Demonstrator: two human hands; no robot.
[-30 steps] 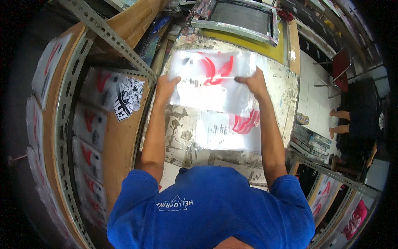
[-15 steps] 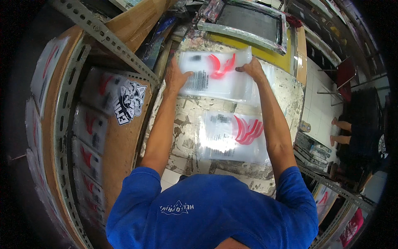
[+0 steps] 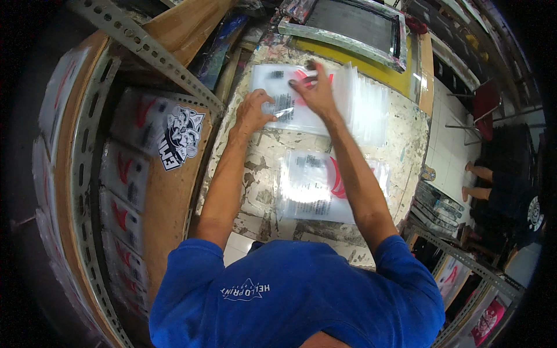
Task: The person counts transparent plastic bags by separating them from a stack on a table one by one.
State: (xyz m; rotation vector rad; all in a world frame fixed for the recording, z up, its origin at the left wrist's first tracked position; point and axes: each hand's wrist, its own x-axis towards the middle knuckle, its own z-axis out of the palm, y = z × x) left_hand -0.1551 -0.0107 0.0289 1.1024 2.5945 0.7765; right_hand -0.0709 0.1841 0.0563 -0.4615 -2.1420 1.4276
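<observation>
At the far part of the worktable (image 3: 258, 168) lies a clear plastic bag (image 3: 279, 108) with red curved shapes and small dark print. My left hand (image 3: 254, 111) rests at the left edge of this bag, its thumb and fingers apart in a curve. Over the red print is my right hand (image 3: 318, 93), thumb and fingers spread, with nothing visible between them. Clear unprinted bag edges (image 3: 369, 116) fan out to its right. Closer to me lies a second pile of printed bags (image 3: 301, 194), partly covered by my right forearm and bright with glare.
A framed screen (image 3: 348, 28) sits beyond the bags on a yellow board (image 3: 371, 71). To the left, a metal-post shelf (image 3: 87, 145) holds several printed bags (image 3: 125, 174) and a stickered brown board (image 3: 168, 214). A person's legs (image 3: 478, 174) and a red chair (image 3: 481, 110) are at right.
My right hand has left the bag's right edge and moved left over the red print. My left hand has shifted slightly down and right. The clear bag edges at right are now uncovered.
</observation>
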